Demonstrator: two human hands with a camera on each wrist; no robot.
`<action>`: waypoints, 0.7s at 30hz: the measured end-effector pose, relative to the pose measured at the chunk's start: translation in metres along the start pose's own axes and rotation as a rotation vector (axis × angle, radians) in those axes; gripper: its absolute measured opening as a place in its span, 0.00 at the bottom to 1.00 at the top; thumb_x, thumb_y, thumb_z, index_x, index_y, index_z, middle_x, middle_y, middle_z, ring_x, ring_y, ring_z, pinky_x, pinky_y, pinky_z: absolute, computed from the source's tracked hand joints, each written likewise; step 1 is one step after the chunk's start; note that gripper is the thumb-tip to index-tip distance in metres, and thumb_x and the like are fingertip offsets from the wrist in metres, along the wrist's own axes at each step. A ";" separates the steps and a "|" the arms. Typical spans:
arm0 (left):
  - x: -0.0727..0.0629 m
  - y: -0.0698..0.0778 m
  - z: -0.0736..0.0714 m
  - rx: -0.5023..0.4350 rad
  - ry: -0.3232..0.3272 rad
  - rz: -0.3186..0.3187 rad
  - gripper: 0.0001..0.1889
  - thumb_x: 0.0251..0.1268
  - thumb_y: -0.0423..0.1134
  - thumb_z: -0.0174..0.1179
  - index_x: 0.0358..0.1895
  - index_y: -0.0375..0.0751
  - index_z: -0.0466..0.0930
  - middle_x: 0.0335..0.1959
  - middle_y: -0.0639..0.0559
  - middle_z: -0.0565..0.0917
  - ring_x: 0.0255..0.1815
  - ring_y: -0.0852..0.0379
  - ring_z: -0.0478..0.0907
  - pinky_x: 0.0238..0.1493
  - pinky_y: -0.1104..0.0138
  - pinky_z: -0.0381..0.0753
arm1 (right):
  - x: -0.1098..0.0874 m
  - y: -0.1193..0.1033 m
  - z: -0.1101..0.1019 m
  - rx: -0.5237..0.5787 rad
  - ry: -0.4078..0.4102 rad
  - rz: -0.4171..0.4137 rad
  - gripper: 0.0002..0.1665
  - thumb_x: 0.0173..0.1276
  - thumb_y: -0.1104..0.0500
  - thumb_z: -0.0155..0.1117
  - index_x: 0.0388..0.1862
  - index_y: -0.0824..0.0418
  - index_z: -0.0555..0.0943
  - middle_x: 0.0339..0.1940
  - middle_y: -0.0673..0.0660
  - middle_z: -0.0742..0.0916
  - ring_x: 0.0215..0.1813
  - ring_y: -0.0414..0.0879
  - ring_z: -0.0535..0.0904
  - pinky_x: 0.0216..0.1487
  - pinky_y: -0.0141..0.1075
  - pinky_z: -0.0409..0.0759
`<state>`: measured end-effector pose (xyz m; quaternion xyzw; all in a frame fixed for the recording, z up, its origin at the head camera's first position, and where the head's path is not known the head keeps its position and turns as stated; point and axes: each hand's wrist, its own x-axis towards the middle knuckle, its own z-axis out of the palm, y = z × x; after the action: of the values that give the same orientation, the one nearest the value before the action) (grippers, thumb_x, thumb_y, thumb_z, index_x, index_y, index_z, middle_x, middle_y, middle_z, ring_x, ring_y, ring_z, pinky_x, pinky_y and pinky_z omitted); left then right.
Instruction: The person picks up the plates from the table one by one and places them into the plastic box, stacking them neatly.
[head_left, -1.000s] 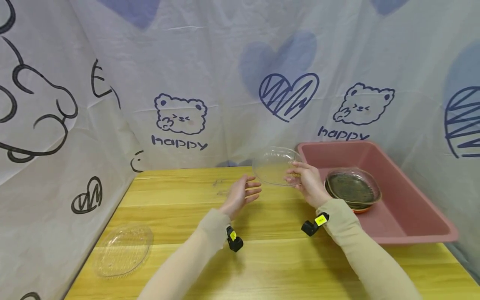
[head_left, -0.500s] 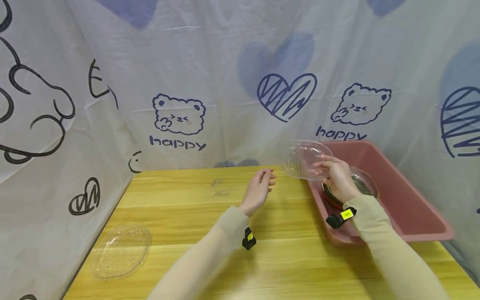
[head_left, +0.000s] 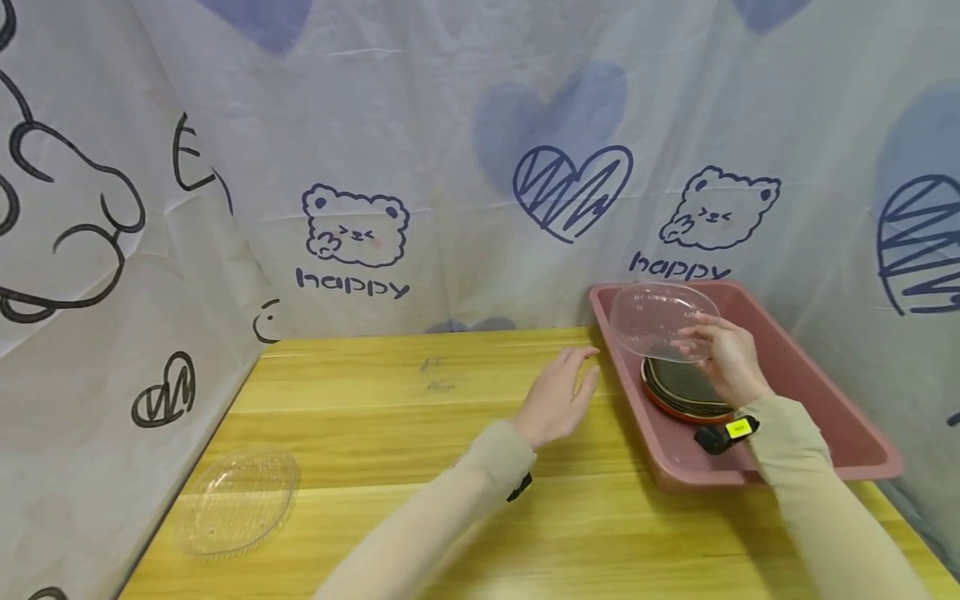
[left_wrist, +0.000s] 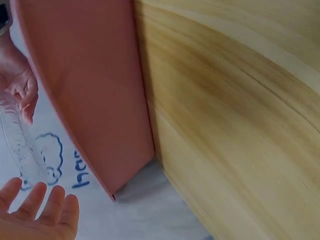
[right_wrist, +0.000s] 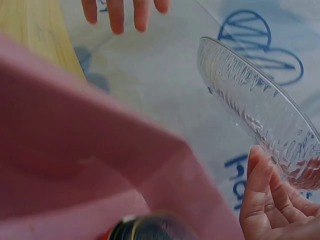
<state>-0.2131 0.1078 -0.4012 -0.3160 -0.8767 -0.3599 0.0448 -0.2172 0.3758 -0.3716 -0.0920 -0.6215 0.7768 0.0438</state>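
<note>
My right hand (head_left: 726,357) grips a clear, ribbed plate (head_left: 651,315) by its right edge, with the plate tilted over the back left part of a pink bin (head_left: 626,400). In the right wrist view the plate's ridged underside and smooth rim show, with the fingertips (right_wrist: 257,162) against its lower side. My left hand (head_left: 555,398) hovers just left of the bin's wall, fingers extended, holding nothing. Inside the bin sits a stack of dark plates (head_left: 678,385) with a red-orange one lowest. The plate and right hand hide part of that stack.
A second clear ribbed plate (head_left: 240,504) lies on the wooden table (head_left: 360,450) at the left. Behind the table hangs a printed white cloth (head_left: 465,167), and another cloth wall rises along the left side. The bin occupies the table's right part.
The right hand has carried the clear plate rightward, from above the table to over the bin. My left hand has followed to the right, nearer the bin, its palm turning downward.
</note>
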 end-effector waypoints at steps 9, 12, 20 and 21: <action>0.002 0.016 0.025 0.299 -0.107 0.183 0.23 0.82 0.49 0.40 0.73 0.49 0.68 0.71 0.52 0.72 0.73 0.55 0.71 0.78 0.64 0.68 | 0.007 0.013 -0.031 0.024 0.006 0.022 0.11 0.81 0.58 0.46 0.57 0.52 0.71 0.31 0.43 0.90 0.32 0.37 0.88 0.33 0.29 0.83; 0.002 0.018 0.035 0.389 -0.125 0.249 0.23 0.82 0.50 0.41 0.72 0.51 0.68 0.72 0.54 0.72 0.74 0.56 0.69 0.78 0.65 0.66 | 0.009 0.017 -0.037 0.040 0.005 0.023 0.11 0.81 0.58 0.46 0.58 0.52 0.71 0.31 0.43 0.90 0.32 0.37 0.88 0.32 0.29 0.82; -0.001 0.017 0.051 0.551 -0.180 0.370 0.23 0.82 0.53 0.40 0.71 0.56 0.72 0.74 0.57 0.71 0.78 0.57 0.64 0.80 0.63 0.64 | 0.014 0.023 -0.046 0.007 0.000 -0.014 0.11 0.81 0.58 0.46 0.57 0.53 0.71 0.31 0.42 0.91 0.30 0.36 0.87 0.25 0.28 0.80; -0.002 0.016 0.052 0.557 -0.177 0.377 0.23 0.82 0.53 0.40 0.70 0.56 0.73 0.74 0.58 0.72 0.78 0.57 0.64 0.79 0.63 0.65 | 0.015 0.024 -0.047 -0.007 0.003 -0.023 0.11 0.81 0.58 0.46 0.57 0.53 0.72 0.31 0.42 0.90 0.30 0.36 0.87 0.26 0.28 0.81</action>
<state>-0.1944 0.1498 -0.4306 -0.4779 -0.8681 -0.0632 0.1188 -0.2217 0.4180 -0.4058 -0.0861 -0.6252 0.7738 0.0534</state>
